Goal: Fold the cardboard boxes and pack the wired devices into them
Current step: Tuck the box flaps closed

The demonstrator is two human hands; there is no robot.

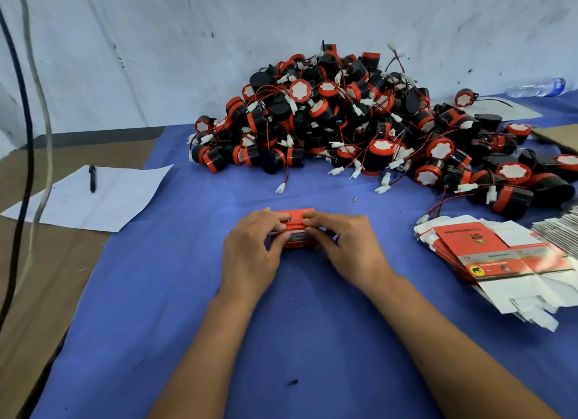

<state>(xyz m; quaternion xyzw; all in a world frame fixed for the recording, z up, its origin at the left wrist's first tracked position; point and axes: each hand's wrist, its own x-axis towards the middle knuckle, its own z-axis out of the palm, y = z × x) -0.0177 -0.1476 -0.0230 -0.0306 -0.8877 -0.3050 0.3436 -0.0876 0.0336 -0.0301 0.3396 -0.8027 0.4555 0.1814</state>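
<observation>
A small red cardboard box (pixel 296 231) sits on the blue cloth (pixel 187 293) in the middle, folded into shape. My left hand (pixel 250 253) grips its left side, fingers curled over the top. My right hand (pixel 347 246) grips its right side, fingertips on the top flap. What is inside the box is hidden. Behind it lies a big pile of black-and-red wired devices (pixel 359 121) with white connectors. A stack of flat unfolded red-and-white boxes (pixel 500 262) lies at the right.
A white sheet of paper (pixel 93 196) with a black pen (pixel 92 178) lies at the left on the brown table. Two cables (pixel 28 137) hang at the far left. A plastic water bottle (pixel 538 87) lies at the back right. A white wall stands behind.
</observation>
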